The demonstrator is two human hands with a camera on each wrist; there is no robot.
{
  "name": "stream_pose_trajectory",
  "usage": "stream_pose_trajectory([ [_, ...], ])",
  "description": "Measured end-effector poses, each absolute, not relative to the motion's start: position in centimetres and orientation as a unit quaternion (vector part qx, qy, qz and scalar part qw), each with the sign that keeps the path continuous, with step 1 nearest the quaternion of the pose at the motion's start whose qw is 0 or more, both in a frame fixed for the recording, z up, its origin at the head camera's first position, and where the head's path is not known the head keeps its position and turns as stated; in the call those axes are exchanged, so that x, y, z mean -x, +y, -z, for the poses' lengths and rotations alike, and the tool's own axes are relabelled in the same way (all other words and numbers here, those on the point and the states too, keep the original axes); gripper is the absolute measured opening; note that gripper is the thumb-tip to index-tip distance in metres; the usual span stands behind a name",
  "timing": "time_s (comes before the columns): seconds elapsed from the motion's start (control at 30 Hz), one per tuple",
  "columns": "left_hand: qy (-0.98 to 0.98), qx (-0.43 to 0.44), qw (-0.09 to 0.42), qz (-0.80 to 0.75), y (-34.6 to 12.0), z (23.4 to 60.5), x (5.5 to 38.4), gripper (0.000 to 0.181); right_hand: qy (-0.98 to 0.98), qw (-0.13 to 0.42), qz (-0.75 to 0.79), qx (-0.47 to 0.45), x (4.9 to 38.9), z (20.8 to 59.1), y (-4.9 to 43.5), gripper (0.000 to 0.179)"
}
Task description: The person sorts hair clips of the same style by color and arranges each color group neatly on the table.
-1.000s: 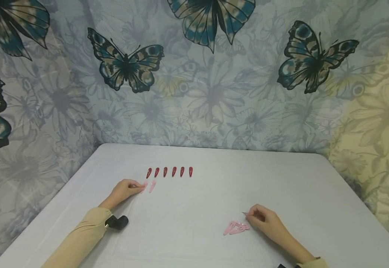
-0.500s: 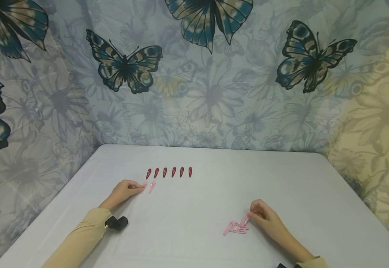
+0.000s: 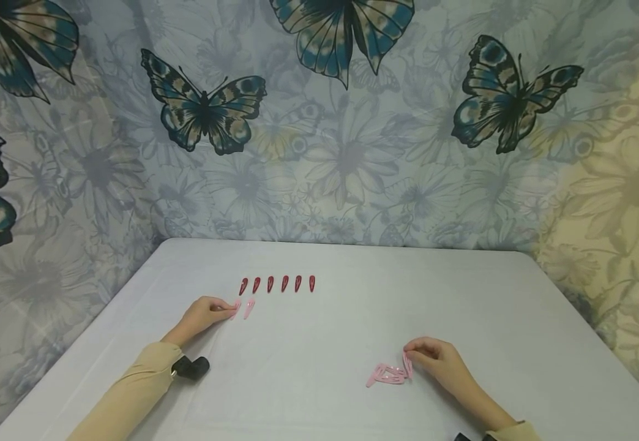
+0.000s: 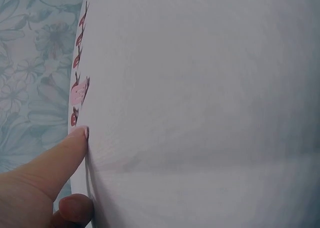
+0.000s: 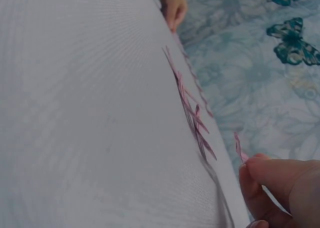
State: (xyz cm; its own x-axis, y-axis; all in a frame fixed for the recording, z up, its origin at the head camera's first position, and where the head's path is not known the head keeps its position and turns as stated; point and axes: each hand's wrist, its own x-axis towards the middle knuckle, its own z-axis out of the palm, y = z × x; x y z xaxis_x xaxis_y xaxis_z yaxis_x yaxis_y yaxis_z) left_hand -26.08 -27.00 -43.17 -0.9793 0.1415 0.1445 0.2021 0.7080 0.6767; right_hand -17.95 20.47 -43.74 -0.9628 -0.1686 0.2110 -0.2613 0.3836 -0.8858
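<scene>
In the head view, my left hand (image 3: 204,314) rests its fingertips on a pink snap hair clip (image 3: 236,308) on the white table. Another pink clip (image 3: 249,308) lies just right of it. The left wrist view shows one finger (image 4: 60,163) stretched onto the clip, which it partly hides. My right hand (image 3: 437,361) pinches a pink hair clip (image 3: 408,365) between thumb and finger, beside a loose pile of pink clips (image 3: 388,374). In the right wrist view the held clip (image 5: 238,145) sticks out from the fingertips, apart from the pile (image 5: 192,112).
Several dark red hair clips (image 3: 284,283) stand in an even row behind the pink ones. The white-covered table (image 3: 319,392) ends at a butterfly-patterned cloth backdrop (image 3: 347,159). A black wrist camera (image 3: 191,367) is strapped to the left sleeve.
My right hand has pulled a pink clip from the pile's right side, rising a little and lowering again, turning the clip more upright. The left hand keeps its place.
</scene>
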Motion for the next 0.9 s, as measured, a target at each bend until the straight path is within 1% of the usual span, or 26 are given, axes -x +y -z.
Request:
stream_pose_trajectory([
  [0.17, -0.933, 0.087, 0.032, 0.347, -26.4, 43.0, 26.2, 0.019, -0.846, 0.015, -0.527, -0.075, 17.8, 43.1, 20.7, 0.011],
  [0.23, -0.936, 0.084, 0.031, 0.341, -26.5, 43.1, 26.3, 0.018, -0.854, 0.009, -0.515, -0.070, 17.8, 42.9, 20.7, 0.012],
  [0.33, -0.938, 0.074, 0.031, 0.337, -26.6, 43.2, 26.2, 0.016, -0.858, 0.001, -0.505, -0.096, 18.0, 42.5, 20.8, 0.011],
  [0.53, -0.937, 0.072, 0.031, 0.342, -27.2, 43.2, 25.8, 0.017, -0.835, -0.012, -0.515, -0.192, 18.7, 41.5, 20.1, 0.007],
  [0.67, -0.935, 0.078, 0.031, 0.345, -26.9, 43.0, 26.1, 0.018, -0.815, -0.039, -0.527, -0.237, 19.3, 40.4, 19.4, 0.006],
  [0.73, -0.936, 0.078, 0.031, 0.343, -26.8, 43.0, 26.3, 0.018, -0.811, -0.054, -0.529, -0.245, 19.6, 39.9, 18.9, 0.008],
  [0.9, -0.938, 0.066, 0.026, 0.340, -26.9, 43.1, 26.2, 0.019, -0.811, -0.090, -0.531, -0.230, 20.6, 38.8, 16.8, 0.014],
])
